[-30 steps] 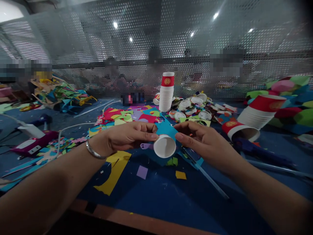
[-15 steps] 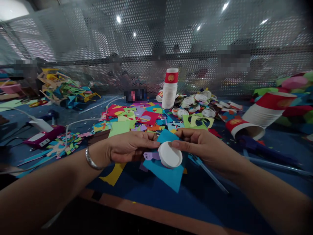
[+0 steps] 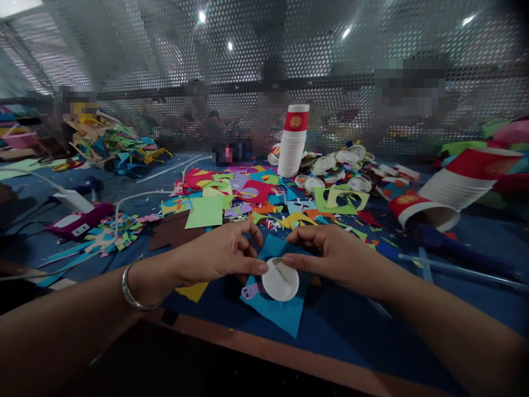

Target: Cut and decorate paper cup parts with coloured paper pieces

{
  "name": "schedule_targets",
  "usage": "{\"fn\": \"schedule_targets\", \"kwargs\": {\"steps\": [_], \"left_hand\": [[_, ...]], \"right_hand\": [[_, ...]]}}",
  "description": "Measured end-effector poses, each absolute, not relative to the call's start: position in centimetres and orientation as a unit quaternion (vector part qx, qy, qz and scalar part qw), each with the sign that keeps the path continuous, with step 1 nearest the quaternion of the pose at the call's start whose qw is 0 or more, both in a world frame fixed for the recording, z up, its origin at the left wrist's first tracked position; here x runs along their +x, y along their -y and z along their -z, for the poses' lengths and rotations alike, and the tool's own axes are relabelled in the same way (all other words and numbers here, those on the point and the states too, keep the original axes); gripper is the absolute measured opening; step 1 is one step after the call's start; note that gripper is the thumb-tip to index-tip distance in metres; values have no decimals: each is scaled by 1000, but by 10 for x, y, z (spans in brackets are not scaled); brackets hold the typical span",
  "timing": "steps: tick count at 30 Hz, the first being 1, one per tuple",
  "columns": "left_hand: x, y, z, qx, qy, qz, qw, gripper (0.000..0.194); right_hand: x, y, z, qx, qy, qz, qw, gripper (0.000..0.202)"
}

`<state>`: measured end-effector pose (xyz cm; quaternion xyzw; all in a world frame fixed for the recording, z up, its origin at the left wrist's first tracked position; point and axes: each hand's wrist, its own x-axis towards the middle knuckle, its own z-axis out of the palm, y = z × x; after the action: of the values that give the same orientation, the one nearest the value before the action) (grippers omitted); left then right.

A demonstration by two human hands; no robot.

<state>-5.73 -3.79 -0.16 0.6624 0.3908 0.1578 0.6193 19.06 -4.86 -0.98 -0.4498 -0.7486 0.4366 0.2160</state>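
Note:
A round white paper-cup bottom (image 3: 281,282) with a raised rim lies on a sheet of blue paper (image 3: 294,321). From under its left side sticks a purple paper strip (image 3: 250,291) with a small drawn face. My left hand (image 3: 225,251) has its thumb on the cup bottom's upper left rim, its fingers curled beside the paper. My right hand (image 3: 326,251) holds its thumb on the upper right rim, while its index finger reaches the blue paper's top edge. Both hands grip the cup bottom between them. What lies under the cup bottom is hidden.
Coloured paper scraps (image 3: 252,190) spread beyond my hands. A cup stack (image 3: 292,146) stands behind them, beside a heap of cut cup bottoms (image 3: 347,160). Tipped cups (image 3: 430,212) and a blue glue gun (image 3: 458,248) lie at right. A purple power strip (image 3: 80,220) with cables sits left.
The blue paper and cup bottom have come down toward me and slightly left. My left thumb has moved onto the cup bottom's rim. The view has shifted slightly.

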Motion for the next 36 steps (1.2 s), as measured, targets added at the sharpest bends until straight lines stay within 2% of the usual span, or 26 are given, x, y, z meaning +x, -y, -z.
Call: {"fn": "schedule_targets", "kwargs": {"steps": [4,8,10,14,16,22,26,32,36], "left_hand": [[-61,42,1,674,-395,-110,615,41],[-64,46,-5,710,-409,-61,570,32],[-65,48,-13,752,-417,-29,509,30],[-68,56,-36,835,-457,-23,305,22],[-70,65,-41,840,-474,-29,264,19],[-86,98,-20,834,-476,-21,277,19],[-92,104,-2,843,-456,-65,278,17],[-87,100,6,841,-443,-102,295,8],[-85,98,6,841,-439,-102,299,11]], "right_hand": [[190,50,7,-465,748,-427,206,31],[189,53,3,-472,778,-356,214,28],[188,55,2,-472,794,-316,217,25],[186,62,1,-442,828,-264,221,21],[185,66,1,-418,845,-247,225,23],[177,75,3,-358,889,-219,181,41],[175,76,5,-339,901,-228,146,38],[174,76,5,-332,902,-232,147,35],[173,78,5,-338,901,-229,148,31]]}}
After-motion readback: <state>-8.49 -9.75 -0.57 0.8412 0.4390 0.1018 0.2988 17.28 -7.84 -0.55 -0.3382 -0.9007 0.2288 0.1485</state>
